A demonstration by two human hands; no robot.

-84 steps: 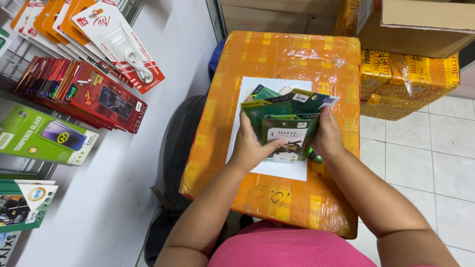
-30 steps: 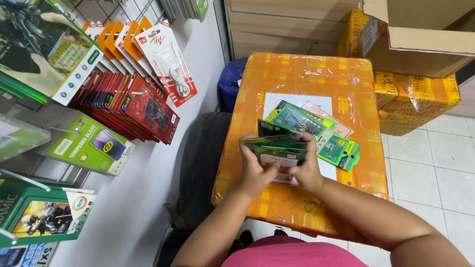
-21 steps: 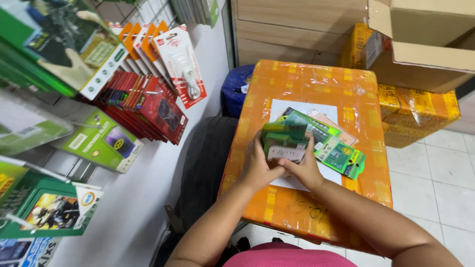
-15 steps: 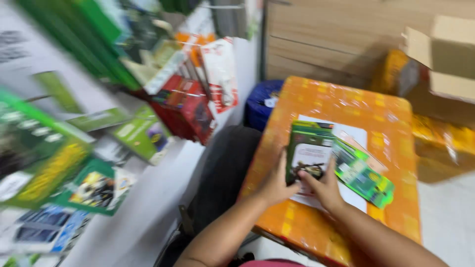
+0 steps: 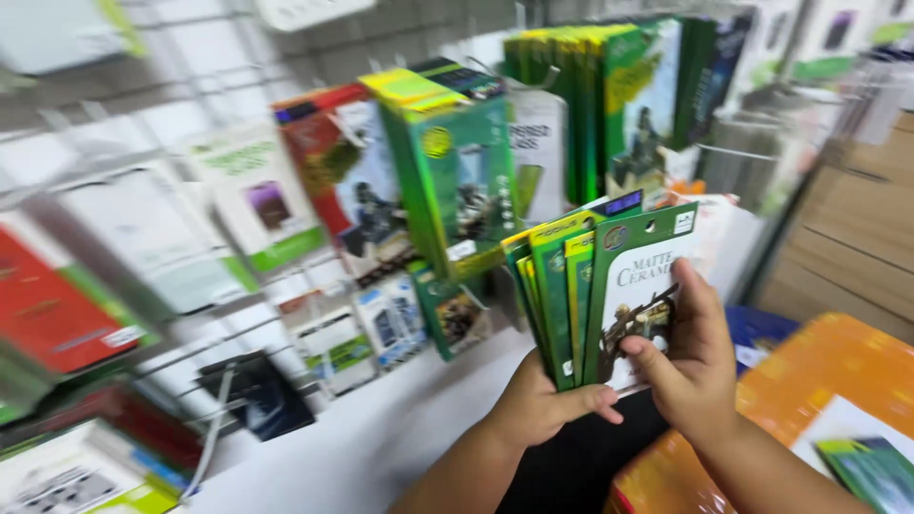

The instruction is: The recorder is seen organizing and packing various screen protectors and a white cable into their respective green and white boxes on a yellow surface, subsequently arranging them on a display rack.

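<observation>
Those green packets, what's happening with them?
A person holds a fanned stack of green packets upright in both hands. The left hand grips the stack from below, and the right hand pinches the front packet, thumb on its face. They are raised in front of a wall rack hung with many similar packets. An orange-wrapped box sits at lower right, with another green packet lying on it.

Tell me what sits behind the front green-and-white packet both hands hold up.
Behind the front packet, several more green and yellow-edged packets are fanned leftward, gripped by the left hand and right hand. Only their edges show; their faces are covered.
</observation>
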